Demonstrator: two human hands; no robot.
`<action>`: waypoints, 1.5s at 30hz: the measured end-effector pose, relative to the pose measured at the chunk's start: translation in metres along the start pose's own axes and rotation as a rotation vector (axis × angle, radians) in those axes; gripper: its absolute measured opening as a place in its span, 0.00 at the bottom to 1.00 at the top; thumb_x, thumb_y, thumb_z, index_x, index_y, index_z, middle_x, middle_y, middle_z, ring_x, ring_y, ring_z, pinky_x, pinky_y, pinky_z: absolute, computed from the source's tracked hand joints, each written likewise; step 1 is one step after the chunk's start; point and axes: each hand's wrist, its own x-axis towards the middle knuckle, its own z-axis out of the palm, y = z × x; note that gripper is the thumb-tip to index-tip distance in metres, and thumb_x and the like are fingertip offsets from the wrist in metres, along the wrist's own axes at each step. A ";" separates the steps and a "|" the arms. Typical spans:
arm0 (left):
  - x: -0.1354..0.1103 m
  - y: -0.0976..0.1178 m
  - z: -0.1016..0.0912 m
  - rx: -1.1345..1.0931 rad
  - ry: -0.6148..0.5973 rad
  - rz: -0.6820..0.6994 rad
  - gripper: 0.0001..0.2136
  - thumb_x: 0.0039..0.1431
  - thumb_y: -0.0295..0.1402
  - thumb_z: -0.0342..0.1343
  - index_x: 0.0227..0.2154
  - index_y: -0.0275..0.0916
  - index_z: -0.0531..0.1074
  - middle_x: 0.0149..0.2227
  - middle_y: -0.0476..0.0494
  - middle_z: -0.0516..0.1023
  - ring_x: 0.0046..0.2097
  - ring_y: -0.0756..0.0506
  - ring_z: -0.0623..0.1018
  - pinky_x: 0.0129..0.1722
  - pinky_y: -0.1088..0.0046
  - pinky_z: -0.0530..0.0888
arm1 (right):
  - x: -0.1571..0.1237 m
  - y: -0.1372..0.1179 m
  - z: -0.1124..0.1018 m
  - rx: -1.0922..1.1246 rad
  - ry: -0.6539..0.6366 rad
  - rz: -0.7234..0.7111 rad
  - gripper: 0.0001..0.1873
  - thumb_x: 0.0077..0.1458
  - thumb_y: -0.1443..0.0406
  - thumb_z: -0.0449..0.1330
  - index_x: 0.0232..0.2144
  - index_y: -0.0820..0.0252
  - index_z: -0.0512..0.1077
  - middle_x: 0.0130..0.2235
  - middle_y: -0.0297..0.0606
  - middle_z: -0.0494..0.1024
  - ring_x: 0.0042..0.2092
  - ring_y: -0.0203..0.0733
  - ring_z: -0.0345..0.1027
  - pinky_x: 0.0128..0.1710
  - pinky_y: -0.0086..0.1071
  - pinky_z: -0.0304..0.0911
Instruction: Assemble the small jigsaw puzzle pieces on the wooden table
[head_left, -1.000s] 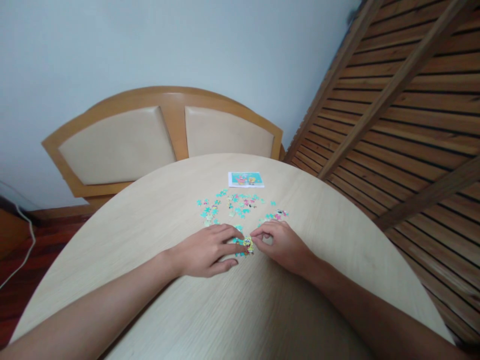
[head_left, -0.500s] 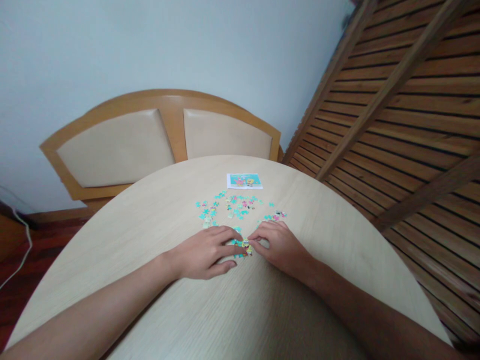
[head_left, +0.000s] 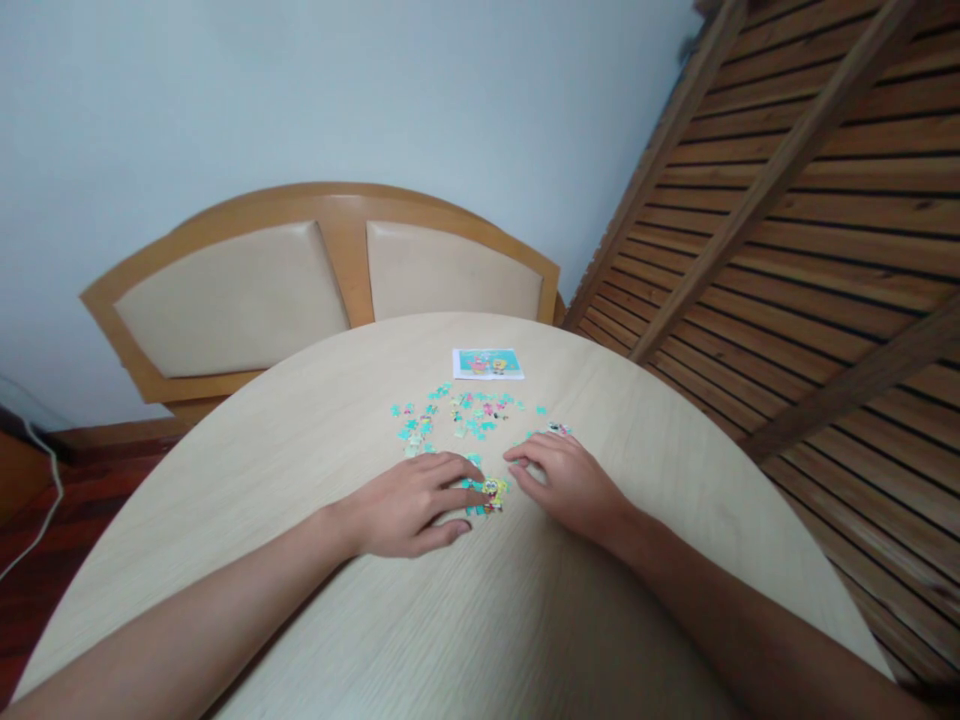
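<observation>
Several joined jigsaw pieces (head_left: 493, 491) form a small patch with a yellow cartoon face and teal around it. My left hand (head_left: 420, 503) lies over the left part of this patch, its fingers spread and resting on it, so some pieces are hidden. To the right of the patch, my right hand (head_left: 559, 478) hovers with thumb and forefinger apart and nothing visible between them. Loose teal and pink puzzle pieces (head_left: 472, 412) are scattered beyond both hands. A few more pieces (head_left: 557, 428) lie just past the right hand, partly covered by it.
A picture card (head_left: 488, 364) with pink and yellow cartoon figures lies toward the far side of the round wooden table (head_left: 315, 410). Behind the table stands a bench back (head_left: 349, 250) with cream panels. A slatted wooden partition (head_left: 810, 230) rises at the right.
My right hand has drawn back to the right, away from the joined pieces, and its fingertips have parted. More of the yellow face shows. The left hand has stayed in place.
</observation>
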 end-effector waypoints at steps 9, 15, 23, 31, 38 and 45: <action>-0.002 -0.031 0.008 0.134 0.174 -0.333 0.25 0.70 0.43 0.48 0.65 0.41 0.59 0.66 0.37 0.64 0.67 0.34 0.63 0.65 0.47 0.61 | 0.004 0.002 0.002 0.018 0.016 0.069 0.08 0.61 0.67 0.59 0.41 0.58 0.77 0.44 0.40 0.81 0.47 0.47 0.73 0.49 0.42 0.62; -0.003 -0.037 0.012 0.158 0.097 -0.434 0.27 0.70 0.45 0.46 0.67 0.38 0.55 0.68 0.36 0.61 0.68 0.31 0.59 0.65 0.44 0.59 | -0.001 -0.015 0.001 0.085 -0.063 -0.085 0.12 0.63 0.62 0.60 0.47 0.56 0.77 0.46 0.41 0.79 0.49 0.47 0.70 0.53 0.43 0.60; -0.006 -0.025 0.008 0.301 0.221 -0.466 0.16 0.66 0.36 0.51 0.54 0.37 0.68 0.53 0.36 0.77 0.56 0.37 0.74 0.58 0.51 0.69 | -0.007 -0.016 -0.001 0.137 -0.205 -0.214 0.19 0.62 0.57 0.62 0.54 0.50 0.74 0.55 0.41 0.75 0.56 0.50 0.65 0.58 0.47 0.56; -0.003 -0.019 0.008 0.174 0.261 -0.449 0.11 0.64 0.30 0.52 0.48 0.40 0.72 0.44 0.41 0.81 0.47 0.39 0.79 0.49 0.56 0.75 | -0.007 -0.012 -0.001 0.165 -0.194 -0.250 0.16 0.61 0.58 0.62 0.50 0.53 0.76 0.54 0.42 0.75 0.56 0.48 0.66 0.57 0.46 0.58; -0.004 -0.024 0.011 0.048 0.301 -0.569 0.12 0.63 0.33 0.56 0.48 0.40 0.73 0.47 0.41 0.80 0.49 0.39 0.78 0.50 0.57 0.75 | -0.007 -0.011 0.000 0.183 -0.189 -0.263 0.15 0.61 0.59 0.62 0.49 0.53 0.76 0.54 0.43 0.75 0.56 0.48 0.66 0.58 0.46 0.58; -0.004 -0.032 0.018 -0.119 0.381 -0.537 0.14 0.60 0.30 0.57 0.49 0.39 0.72 0.45 0.41 0.79 0.47 0.41 0.77 0.50 0.58 0.74 | -0.007 -0.013 -0.002 0.183 -0.202 -0.245 0.15 0.60 0.59 0.63 0.49 0.54 0.76 0.54 0.43 0.76 0.56 0.48 0.66 0.57 0.46 0.59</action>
